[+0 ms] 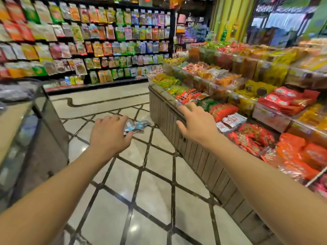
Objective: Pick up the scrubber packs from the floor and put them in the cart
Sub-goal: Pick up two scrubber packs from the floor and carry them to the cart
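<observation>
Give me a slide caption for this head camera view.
Both open hands, left and right, reach toward pale blue-and-clear scrubber packs lying on the glossy diamond-tiled floor.

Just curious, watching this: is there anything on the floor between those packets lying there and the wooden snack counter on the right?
No. In the head view, only bare tiled floor separates the scrubber packs from the snack counter.

The floor [152, 183] is glossy beige tile crossed by dark diagonal lines. The packs [137, 126] on it are pale blue and white. The bins [247, 121] hold red, orange, yellow and green packets.
</observation>
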`<state>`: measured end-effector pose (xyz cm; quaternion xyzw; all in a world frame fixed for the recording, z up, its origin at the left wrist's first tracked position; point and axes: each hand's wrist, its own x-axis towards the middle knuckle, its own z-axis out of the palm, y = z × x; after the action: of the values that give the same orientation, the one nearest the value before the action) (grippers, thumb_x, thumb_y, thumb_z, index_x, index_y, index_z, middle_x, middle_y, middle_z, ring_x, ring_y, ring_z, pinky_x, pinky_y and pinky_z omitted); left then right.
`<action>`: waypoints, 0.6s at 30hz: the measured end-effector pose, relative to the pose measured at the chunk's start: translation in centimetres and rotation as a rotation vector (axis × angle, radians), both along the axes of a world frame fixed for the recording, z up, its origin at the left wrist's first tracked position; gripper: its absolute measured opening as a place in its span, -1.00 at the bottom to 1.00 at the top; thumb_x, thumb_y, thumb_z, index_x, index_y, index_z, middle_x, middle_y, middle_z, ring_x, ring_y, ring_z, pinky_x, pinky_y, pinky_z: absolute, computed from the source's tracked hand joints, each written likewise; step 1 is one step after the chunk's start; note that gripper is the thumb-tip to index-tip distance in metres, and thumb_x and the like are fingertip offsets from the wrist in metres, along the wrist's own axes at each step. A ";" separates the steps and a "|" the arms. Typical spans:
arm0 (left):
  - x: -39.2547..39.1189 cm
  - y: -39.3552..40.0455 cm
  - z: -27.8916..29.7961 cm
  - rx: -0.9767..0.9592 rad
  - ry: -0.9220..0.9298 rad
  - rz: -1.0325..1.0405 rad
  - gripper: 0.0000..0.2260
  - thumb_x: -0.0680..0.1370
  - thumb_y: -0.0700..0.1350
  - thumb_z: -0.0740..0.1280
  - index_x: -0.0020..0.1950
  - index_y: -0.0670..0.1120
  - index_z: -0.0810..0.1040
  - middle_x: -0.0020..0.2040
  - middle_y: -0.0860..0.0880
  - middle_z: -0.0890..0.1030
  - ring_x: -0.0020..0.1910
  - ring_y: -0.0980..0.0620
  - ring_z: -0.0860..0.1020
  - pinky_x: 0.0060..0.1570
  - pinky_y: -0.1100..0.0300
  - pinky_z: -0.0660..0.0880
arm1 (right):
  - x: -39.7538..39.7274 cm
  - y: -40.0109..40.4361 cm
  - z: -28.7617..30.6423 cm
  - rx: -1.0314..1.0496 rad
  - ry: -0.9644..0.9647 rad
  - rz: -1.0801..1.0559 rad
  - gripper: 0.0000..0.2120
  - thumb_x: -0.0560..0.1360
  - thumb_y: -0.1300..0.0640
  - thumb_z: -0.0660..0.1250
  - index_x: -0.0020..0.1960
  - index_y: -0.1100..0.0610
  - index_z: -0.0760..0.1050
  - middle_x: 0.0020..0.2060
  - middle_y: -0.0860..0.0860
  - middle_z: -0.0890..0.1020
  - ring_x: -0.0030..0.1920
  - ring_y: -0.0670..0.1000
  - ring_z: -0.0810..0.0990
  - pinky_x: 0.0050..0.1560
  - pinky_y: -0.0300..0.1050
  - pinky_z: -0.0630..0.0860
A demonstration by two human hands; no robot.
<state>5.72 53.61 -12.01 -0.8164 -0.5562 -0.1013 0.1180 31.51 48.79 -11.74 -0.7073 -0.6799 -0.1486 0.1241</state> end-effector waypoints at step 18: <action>4.7 27.5 -2.2 -0.030 -0.009 0.119 -0.52 0.61 0.17 0.21 0.47 -0.01 0.41 0.34 -0.07 0.57 0.32 -0.12 0.50 0.30 -0.05 0.37 | 2.4 32.7 -2.6 -0.064 0.006 0.195 -0.47 0.62 -0.12 0.25 0.52 0.05 0.32 0.38 0.10 0.45 0.25 0.20 0.53 -0.02 0.08 0.60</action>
<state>10.38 81.08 -14.25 -0.7832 -0.6056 -0.0895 0.1091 33.96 81.46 -14.30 -0.6419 -0.7494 -0.1119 0.1174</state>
